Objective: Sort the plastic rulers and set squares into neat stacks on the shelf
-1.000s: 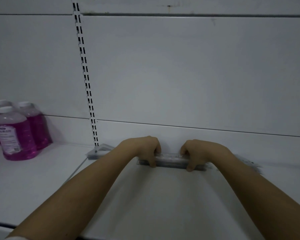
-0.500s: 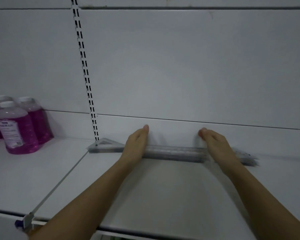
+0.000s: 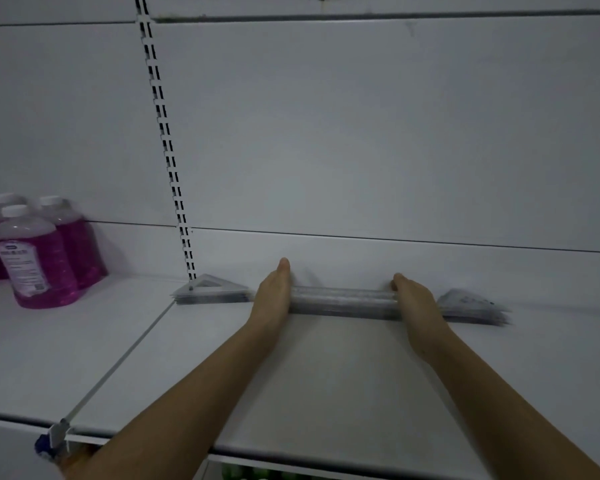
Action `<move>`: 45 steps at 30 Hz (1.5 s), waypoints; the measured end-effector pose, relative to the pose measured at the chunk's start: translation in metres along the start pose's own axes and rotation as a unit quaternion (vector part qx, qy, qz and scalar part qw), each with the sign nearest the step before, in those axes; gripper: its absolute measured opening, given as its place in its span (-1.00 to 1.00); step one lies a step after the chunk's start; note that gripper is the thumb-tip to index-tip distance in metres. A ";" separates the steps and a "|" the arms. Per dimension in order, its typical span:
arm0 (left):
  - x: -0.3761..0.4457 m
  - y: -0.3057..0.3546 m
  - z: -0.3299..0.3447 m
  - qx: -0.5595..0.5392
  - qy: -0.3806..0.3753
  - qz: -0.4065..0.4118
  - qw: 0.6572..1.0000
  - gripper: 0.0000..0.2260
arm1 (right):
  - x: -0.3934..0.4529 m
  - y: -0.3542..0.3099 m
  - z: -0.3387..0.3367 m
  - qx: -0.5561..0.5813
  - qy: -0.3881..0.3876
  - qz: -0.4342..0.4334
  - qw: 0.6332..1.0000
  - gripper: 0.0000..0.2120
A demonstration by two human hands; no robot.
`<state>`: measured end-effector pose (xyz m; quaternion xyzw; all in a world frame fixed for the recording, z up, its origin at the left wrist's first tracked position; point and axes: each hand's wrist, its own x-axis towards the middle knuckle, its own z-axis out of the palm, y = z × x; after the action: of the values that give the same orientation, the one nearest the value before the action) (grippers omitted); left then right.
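On the white shelf point(image 3: 326, 375) against a white panelled wall, my flat, released left grip point(image 3: 272, 294) and right grip point(image 3: 414, 301) press one ruler stack point(image 3: 340, 301) between two set-square stacks point(image 3: 210, 291), three pink bottles point(image 3: 39, 258) far left.

A white shelf point(image 3: 326, 393) runs across the view under dim, greyish light, backed by a plain white panelled wall point(image 3: 361, 133) with thin horizontal seams. A slotted metal upright point(image 3: 163, 133) runs down the wall to the back of the shelf, and a thin divider rail point(image 3: 118, 368) crosses the shelf from there to the front edge, ending in a small clip with a blue part. To the far left stand bottles of pink liquid point(image 3: 39, 258) with white caps, close together near the wall.
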<state>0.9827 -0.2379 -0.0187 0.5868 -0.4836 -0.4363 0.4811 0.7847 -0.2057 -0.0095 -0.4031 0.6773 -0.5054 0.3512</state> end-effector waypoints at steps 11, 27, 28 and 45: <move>0.009 0.000 0.006 0.027 -0.001 0.000 1.000 -0.52 | 0.001 -0.001 0.005 -0.012 -0.028 0.007 1.000 -0.72; 0.038 0.042 -0.031 0.553 -0.270 0.206 0.760 -0.60 | 0.021 -0.046 -0.019 -0.585 -0.251 -0.226 0.737 -0.59; 0.039 0.043 -0.031 0.553 -0.273 0.205 0.760 -0.63 | 0.022 -0.046 -0.017 -0.592 -0.247 -0.229 0.732 -0.60; 0.045 0.054 -0.021 0.614 -0.291 0.210 0.703 -0.67 | 0.021 -0.045 -0.007 -0.611 -0.229 -0.238 0.720 -0.58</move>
<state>1.0015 -0.2830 0.0359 0.4794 -0.8711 -0.0793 -0.0708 0.7786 -0.2289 0.0338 -0.7814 0.6199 0.0586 0.0410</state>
